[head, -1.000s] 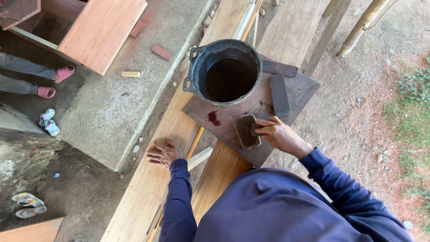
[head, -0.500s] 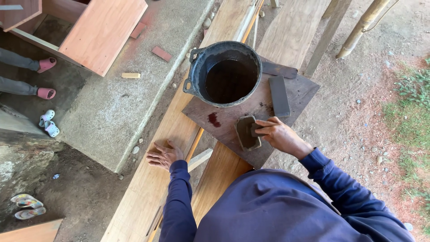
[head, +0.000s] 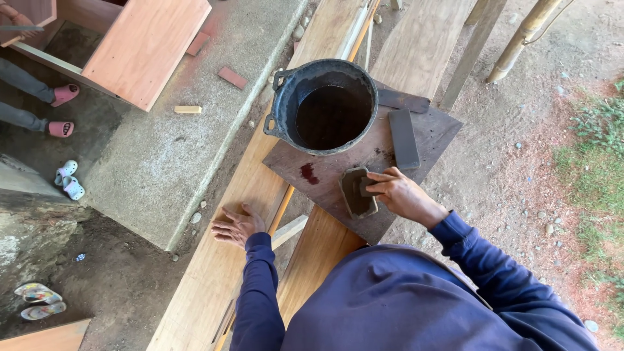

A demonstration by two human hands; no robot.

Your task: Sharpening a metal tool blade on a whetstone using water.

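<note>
My right hand (head: 403,195) grips a small dark block-shaped pad (head: 357,192) and presses it on a dark stained board (head: 429,140). My left hand (head: 235,225) lies flat, fingers spread, on a long pale wooden plank (head: 214,273). A black pot (head: 325,104) of dark liquid stands on the stained board just beyond the pad. A dark rectangular bar (head: 404,138) lies on the board to the right of the pot. A red-brown stain spot (head: 308,173) marks the board left of the pad.
More planks (head: 422,52) run away from me. A wooden cabinet (head: 140,45) stands on a concrete slab (head: 175,149) at upper left, beside another person's feet in pink sandals (head: 62,110). Loose sandals (head: 68,181) lie at left. A bamboo post (head: 523,36) and grass (head: 595,149) are at right.
My right hand and the pad have barely shifted on the stained board. The other person's feet at upper left have stepped slightly. My left hand stays flat on the plank.
</note>
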